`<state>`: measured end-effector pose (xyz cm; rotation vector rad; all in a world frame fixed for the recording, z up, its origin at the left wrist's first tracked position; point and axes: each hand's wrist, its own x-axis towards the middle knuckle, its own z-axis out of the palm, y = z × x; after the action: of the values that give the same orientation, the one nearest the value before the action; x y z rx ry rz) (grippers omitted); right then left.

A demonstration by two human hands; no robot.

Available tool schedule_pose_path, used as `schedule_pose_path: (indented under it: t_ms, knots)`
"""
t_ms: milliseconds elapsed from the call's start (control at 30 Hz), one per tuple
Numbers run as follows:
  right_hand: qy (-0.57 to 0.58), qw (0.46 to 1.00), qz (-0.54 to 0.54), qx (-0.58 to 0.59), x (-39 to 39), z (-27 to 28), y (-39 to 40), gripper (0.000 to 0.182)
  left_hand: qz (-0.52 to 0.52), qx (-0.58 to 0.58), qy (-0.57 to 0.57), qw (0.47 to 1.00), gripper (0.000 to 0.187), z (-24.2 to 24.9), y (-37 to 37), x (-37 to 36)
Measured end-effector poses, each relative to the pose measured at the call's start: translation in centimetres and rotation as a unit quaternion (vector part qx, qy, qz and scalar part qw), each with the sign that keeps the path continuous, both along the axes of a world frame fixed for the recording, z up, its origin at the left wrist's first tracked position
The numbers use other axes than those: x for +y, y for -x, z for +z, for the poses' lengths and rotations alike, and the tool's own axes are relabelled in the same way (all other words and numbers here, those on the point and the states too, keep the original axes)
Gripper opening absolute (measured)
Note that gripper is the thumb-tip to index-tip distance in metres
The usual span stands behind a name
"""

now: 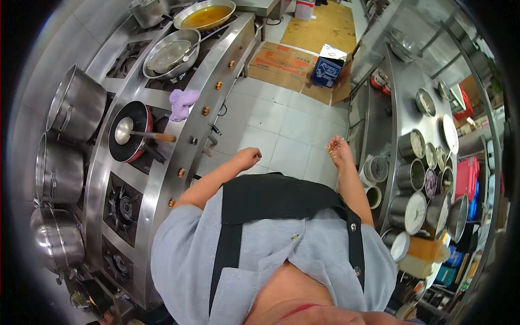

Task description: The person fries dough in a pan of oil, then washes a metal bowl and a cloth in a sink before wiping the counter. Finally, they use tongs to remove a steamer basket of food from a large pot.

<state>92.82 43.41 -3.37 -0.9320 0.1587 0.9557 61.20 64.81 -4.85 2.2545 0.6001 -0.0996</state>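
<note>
My left hand point(249, 157) is in mid-air over the tiled floor, right of the stove, with its fingers curled and nothing visible in them. Farther right, my right hand point(338, 150) is raised with bent fingers around small pale pieces, too small to name. Nearest my left hand on the stove is a black and red pan point(145, 115), with a ladle point(124, 130) resting in it. A lilac cloth point(183, 104) lies on the stove's front edge. My right hand is beside the steel counter point(400, 103) and touches nothing there.
Large steel pots point(81, 103) line the left wall. At the back of the stove are a strainer in a bowl point(172, 57) and a pan of orange liquid point(208, 16). A blue box point(327, 70) stands on floor cardboard point(279, 64). Containers of food point(416, 211) crowd the right counter.
</note>
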Motion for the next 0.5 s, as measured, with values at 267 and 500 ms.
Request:
schedule_pose_path:
  t_ms: [267, 500]
  knots:
    - [-0.017, 0.998, -0.034, 0.059, 2.9, 0.6, -6.0, 0.005, 0.411, -0.059, 0.303, 0.858, 0.013, -3.4, -9.7, 16.1]
    - [0.007, 0.993, -0.119, 0.019, 7.1, 4.3, -14.4, 0.006, 0.587, -0.191, 0.372, 0.693, 0.021, -9.4, -17.4, 33.9]
